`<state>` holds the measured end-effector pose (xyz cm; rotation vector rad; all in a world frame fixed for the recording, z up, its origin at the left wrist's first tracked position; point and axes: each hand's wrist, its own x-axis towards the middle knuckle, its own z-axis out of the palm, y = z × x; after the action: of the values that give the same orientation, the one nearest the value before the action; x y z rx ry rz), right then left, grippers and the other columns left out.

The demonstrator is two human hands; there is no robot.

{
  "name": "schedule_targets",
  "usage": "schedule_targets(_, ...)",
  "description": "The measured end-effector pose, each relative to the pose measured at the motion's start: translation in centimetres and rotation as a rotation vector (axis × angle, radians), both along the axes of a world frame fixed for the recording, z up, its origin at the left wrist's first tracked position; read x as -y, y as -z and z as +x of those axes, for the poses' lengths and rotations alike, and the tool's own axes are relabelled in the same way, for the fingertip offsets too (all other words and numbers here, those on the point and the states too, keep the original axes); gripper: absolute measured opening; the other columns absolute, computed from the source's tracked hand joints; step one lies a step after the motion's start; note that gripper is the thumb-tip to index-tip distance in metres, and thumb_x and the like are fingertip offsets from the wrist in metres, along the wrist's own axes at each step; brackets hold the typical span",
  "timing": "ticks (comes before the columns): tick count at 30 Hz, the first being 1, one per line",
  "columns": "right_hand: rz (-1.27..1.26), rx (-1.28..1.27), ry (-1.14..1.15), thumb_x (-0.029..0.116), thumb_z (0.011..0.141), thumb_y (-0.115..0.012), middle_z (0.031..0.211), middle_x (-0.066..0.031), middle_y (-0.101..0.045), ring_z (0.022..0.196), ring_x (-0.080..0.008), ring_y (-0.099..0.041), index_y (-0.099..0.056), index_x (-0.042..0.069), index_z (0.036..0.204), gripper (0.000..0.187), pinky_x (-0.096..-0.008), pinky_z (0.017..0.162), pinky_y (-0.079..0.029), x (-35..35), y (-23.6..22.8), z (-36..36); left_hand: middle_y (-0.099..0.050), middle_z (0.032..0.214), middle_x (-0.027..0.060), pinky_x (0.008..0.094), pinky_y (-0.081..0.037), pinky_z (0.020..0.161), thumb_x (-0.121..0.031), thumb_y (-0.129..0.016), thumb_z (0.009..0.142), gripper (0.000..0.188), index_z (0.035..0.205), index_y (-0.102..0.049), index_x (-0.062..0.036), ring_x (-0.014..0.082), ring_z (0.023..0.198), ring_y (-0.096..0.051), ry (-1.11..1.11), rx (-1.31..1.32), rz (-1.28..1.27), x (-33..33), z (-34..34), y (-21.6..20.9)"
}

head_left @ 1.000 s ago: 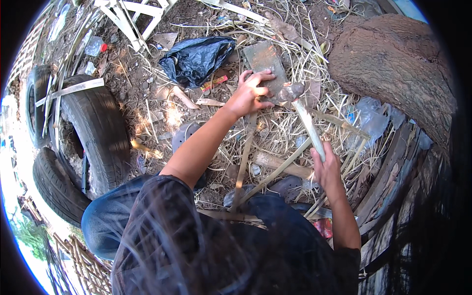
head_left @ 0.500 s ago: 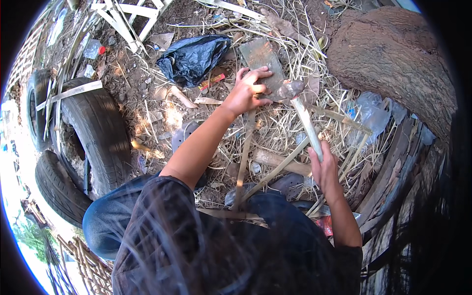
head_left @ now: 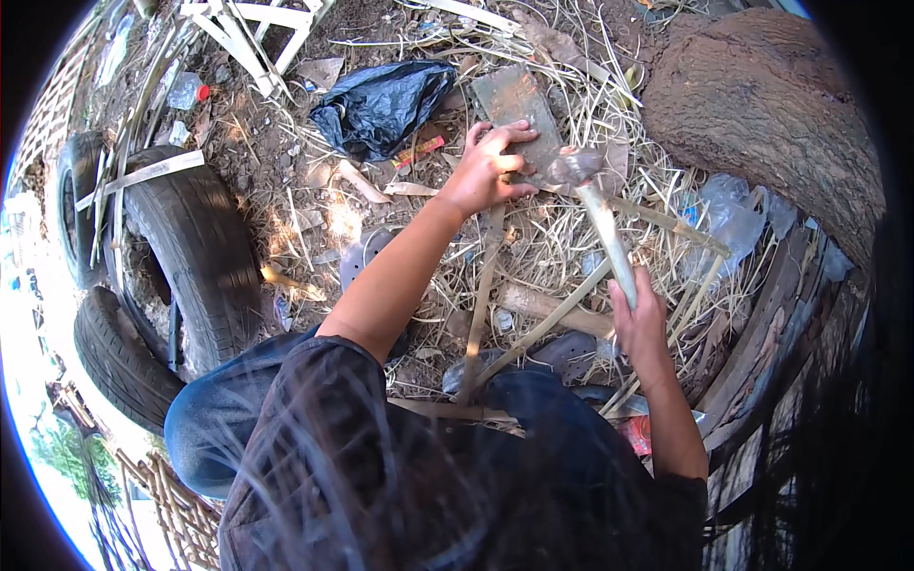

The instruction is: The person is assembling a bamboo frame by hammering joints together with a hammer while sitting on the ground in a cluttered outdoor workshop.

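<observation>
Hammer (head_left: 595, 209): your right hand (head_left: 640, 319) grips its handle; your left hand (head_left: 490, 169) presses, seemingly fingers curled, on the blade (head_left: 514, 100).

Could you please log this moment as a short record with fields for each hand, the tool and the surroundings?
left hand: pressed on a flat rusty metal blade lying on straw
right hand: gripping the pale wooden handle of a hammer
hammer head: at the blade's lower edge, beside the left fingers
ground: dry straw, black plastic bag
left side: worn black tyres
upper right: large brown tree trunk
</observation>
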<state>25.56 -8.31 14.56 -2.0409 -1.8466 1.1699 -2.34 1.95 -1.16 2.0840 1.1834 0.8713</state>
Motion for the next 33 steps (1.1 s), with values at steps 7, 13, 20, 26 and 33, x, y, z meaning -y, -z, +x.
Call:
schedule_targets(7, -0.041, -0.054, 0.049, 0.018, 0.094, -0.061, 0.066, -0.0189, -0.062, 0.063, -0.0400, -0.066, -0.052, 0.002, 0.102, 0.020, -0.0444, 0.054, -0.046, -0.3, -0.7, -0.1, -0.057, 0.134, 0.0046, 0.0539, -0.025, 0.110, -0.032, -0.089, 0.057, 0.033, 0.081, -0.072, -0.0159, 0.0263, 0.135, -0.045, 0.002, 0.010, 0.020, -0.1, 0.0, 0.2)
schedule_targets(13, -0.057, 0.017, 0.007, 0.019, 0.094, -0.060, 0.066, -0.0210, -0.061, 0.065, -0.0421, -0.064, -0.052, 0.001, 0.101, 0.021, -0.0458, 0.056, -0.046, -1.7, -2.8, 0.4, -0.056, 0.134, 0.0023, 0.0554, -0.023, 0.111, -0.031, -0.087, 0.062, 0.030, 0.081, -0.070, -0.0163, 0.0246, 0.135, -0.044, 0.010, 0.016, 0.001, -0.1, 0.3, -0.2)
schedule_targets(20, -0.167, 0.112, -0.073, 0.023, 0.095, -0.058, 0.071, -0.0232, -0.061, 0.072, -0.0440, -0.064, -0.053, 0.000, 0.101, 0.024, -0.0469, 0.063, -0.046, -2.5, -3.8, 0.5, -0.057, 0.134, 0.0030, 0.0547, -0.023, 0.111, -0.030, -0.088, 0.061, 0.029, 0.081, -0.071, -0.0162, 0.0241, 0.135, -0.045, 0.001, 0.025, -0.013, -0.5, 0.2, -0.1)
schedule_targets(26, -0.110, 0.064, 0.018, 0.022, 0.096, -0.056, 0.066, -0.0164, -0.057, 0.058, -0.0266, -0.059, -0.053, 0.000, 0.098, 0.022, -0.0400, 0.057, -0.044, -3.7, -5.3, -0.4, -0.057, 0.134, 0.0027, 0.0537, -0.027, 0.109, -0.031, -0.089, 0.058, 0.032, 0.081, -0.072, -0.0166, 0.0255, 0.134, -0.045, -0.005, 0.028, 0.021, 0.0, 0.0, 0.1)
schedule_targets(33, -0.089, 0.125, -0.098, 0.023, 0.096, -0.058, 0.065, -0.0234, -0.057, 0.063, -0.0429, -0.062, -0.051, 0.001, 0.103, 0.024, -0.0473, 0.056, -0.044, -3.7, -4.0, -0.7, -0.057, 0.134, 0.0025, 0.0536, -0.027, 0.109, -0.029, -0.089, 0.057, 0.032, 0.079, -0.071, -0.0158, 0.0249, 0.134, -0.046, -0.005, 0.033, 0.002, -0.1, 0.4, 0.0)
